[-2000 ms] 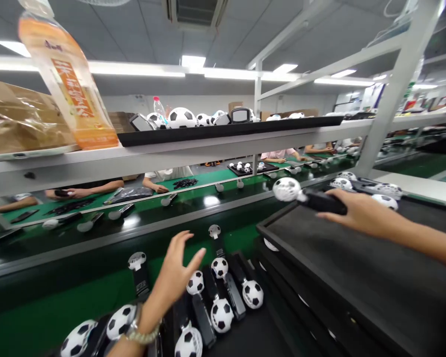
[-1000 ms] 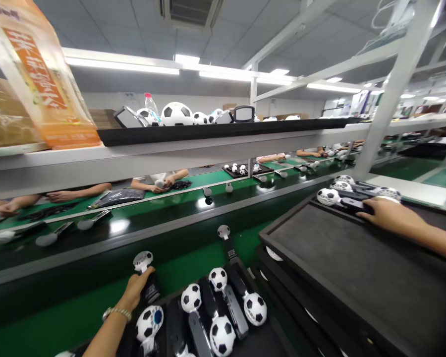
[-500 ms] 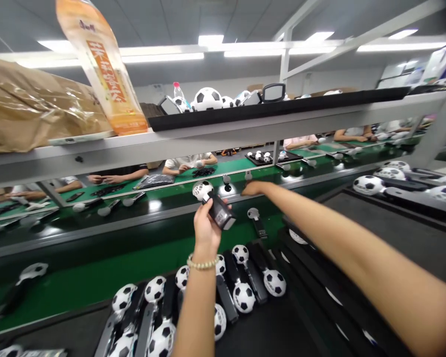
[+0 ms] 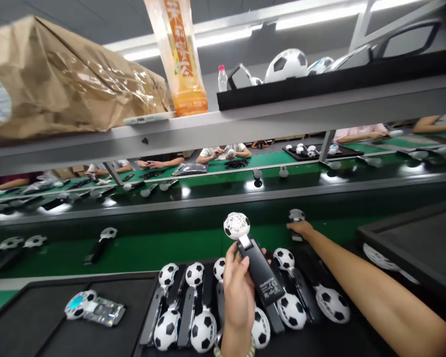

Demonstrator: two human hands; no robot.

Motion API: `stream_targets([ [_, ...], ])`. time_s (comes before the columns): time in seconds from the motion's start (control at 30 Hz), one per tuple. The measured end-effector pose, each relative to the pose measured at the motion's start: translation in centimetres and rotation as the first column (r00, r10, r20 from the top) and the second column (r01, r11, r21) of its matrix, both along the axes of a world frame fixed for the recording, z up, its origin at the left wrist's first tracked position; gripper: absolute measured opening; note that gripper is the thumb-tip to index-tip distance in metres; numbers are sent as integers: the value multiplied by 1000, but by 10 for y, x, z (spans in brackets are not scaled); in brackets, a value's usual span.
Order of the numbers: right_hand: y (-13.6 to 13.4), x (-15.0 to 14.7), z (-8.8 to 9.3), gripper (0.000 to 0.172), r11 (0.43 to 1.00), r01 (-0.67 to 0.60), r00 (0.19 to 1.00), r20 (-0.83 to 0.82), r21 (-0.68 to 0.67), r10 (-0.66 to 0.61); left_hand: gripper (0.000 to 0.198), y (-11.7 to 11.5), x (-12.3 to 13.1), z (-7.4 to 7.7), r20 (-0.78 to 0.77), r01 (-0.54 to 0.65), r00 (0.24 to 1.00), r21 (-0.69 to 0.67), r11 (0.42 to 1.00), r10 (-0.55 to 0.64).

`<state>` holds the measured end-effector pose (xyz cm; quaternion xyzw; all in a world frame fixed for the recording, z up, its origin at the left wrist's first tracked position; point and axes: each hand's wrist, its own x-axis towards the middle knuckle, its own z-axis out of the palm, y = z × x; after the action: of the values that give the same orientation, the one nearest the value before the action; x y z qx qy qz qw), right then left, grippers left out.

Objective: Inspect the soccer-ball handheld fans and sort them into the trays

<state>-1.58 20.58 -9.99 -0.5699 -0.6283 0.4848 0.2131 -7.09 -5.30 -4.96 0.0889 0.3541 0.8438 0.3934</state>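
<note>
Gripping fan [image 4: 258,270] by handle in left hand [image 4: 240,292] — head above fingers; right hand [image 4: 301,229] touching second fan [image 4: 296,214] — grip unclear.

I am watching the green worktop [image 4: 152,250] carrying a black tray [image 4: 33,317] of football-headed fans [image 4: 195,274]; beyond the tray's far left edge loose fans [image 4: 100,244] are lying, and above the tray a shelf [image 4: 245,126] is bearing a brown bag [image 4: 67,84] and an orange bottle [image 4: 182,64].

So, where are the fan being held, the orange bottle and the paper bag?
fan [image 4: 260,273], head view, on its black handle.
orange bottle [image 4: 180,54], head view, on its label.
paper bag [image 4: 67,84], head view, on its crinkled side.
</note>
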Motion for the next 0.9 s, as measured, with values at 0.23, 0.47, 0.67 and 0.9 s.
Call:
stream_targets([
  [0.23,-59,0,8,19,977,-107,850,-527,-185,-7,39,-2,-6,-7,-55,24,998,-37,999,-27],
  [0.47,-145,64,34,40,905,-335,600,-800,-263,-11,37,-4,-9,-2,-94,13,995,-153,988,-28],
  [0.67,-141,64,39,31,750,-607,453,-890,-263,56,34,-5,-10,3,-66,81,993,-174,981,-93],
  [0.9,-136,54,23,37,723,-615,467,-884,-313,15,54,-2,-9,3,-98,105,985,-289,952,-139],
])
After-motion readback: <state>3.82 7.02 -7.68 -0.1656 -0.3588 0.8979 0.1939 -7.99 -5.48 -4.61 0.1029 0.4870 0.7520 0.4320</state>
